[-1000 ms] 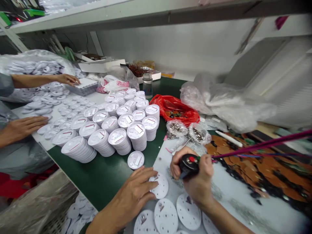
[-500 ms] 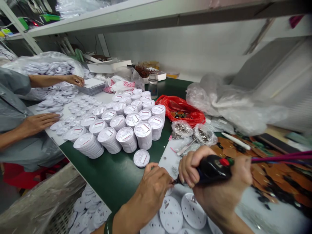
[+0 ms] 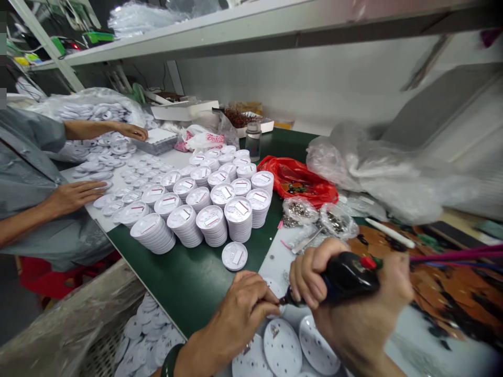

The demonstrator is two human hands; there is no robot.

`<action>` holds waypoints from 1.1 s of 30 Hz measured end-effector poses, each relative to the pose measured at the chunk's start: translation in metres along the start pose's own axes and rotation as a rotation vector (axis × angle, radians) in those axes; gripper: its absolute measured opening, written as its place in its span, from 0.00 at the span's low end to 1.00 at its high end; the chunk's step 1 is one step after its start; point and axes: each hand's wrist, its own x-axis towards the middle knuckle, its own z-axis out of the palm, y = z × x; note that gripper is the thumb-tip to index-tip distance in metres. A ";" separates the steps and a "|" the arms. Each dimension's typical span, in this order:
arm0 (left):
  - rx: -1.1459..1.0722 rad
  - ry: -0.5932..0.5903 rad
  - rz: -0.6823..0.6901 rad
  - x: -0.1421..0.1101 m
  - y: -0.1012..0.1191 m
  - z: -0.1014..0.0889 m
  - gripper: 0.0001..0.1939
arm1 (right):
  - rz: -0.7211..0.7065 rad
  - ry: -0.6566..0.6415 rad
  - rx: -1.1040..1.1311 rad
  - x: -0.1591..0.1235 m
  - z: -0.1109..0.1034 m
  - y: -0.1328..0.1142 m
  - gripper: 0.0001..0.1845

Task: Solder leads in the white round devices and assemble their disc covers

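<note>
My right hand [image 3: 353,319] is wrapped round a black electric screwdriver [image 3: 348,280] with a red button and purple cables behind it. Its thin tip points left and meets the fingertips of my left hand [image 3: 243,309]. Thumb and forefinger of the left hand are pinched together there; whatever they hold is too small to make out. Below both hands lie several white round discs with holes [image 3: 282,348], some bearing small metal parts. A single white round cover [image 3: 234,256] with a label lies flat just beyond my left hand.
Stacks of labelled white covers [image 3: 211,222] stand on the green mat [image 3: 184,285]. Small bags of metal parts [image 3: 301,210] sit by a red plastic bag [image 3: 296,178]. Orange pieces [image 3: 367,250] lie at right. A co-worker's hand [image 3: 78,196] rests among discs at left. A shelf [image 3: 243,31] runs overhead.
The whole scene has shifted slightly right in view. My left hand has turned a little, with its thumb now plainer against the forefinger. The screwdriver tip stays at the left fingertips.
</note>
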 end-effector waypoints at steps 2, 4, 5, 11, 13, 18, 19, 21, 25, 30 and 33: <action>0.002 0.027 -0.042 0.000 0.000 0.001 0.14 | -0.003 -0.009 0.000 0.001 0.002 0.000 0.38; -0.017 0.030 -0.084 0.000 0.000 0.001 0.14 | -0.001 -0.023 -0.007 0.001 0.004 0.001 0.37; -0.036 0.027 -0.103 0.000 0.001 0.001 0.14 | 0.001 -0.034 -0.011 0.001 0.005 0.001 0.37; 0.002 -0.002 0.000 -0.011 0.001 -0.009 0.08 | 0.028 -0.083 -0.055 0.002 0.006 0.002 0.34; 0.133 0.042 0.111 -0.019 -0.003 -0.011 0.09 | 0.018 -0.073 -0.084 0.005 0.004 0.005 0.34; 0.457 -0.016 0.325 -0.034 -0.021 0.001 0.09 | 0.049 -0.108 -0.115 0.014 -0.002 0.027 0.35; 0.490 -0.031 0.336 -0.035 -0.025 0.005 0.09 | 0.063 -0.127 -0.118 0.015 -0.003 0.033 0.35; 0.517 -0.025 0.340 -0.035 -0.031 0.011 0.10 | 0.082 -0.161 -0.130 0.016 -0.004 0.044 0.35; 0.488 -0.001 0.339 -0.035 -0.034 0.015 0.08 | 0.124 -0.216 -0.141 0.015 -0.007 0.060 0.36; 0.458 0.025 0.370 -0.034 -0.035 0.016 0.09 | 0.141 -0.235 -0.145 0.011 -0.015 0.070 0.35; 0.428 0.047 0.367 -0.034 -0.034 0.016 0.12 | 0.128 -0.256 -0.144 0.010 -0.018 0.074 0.34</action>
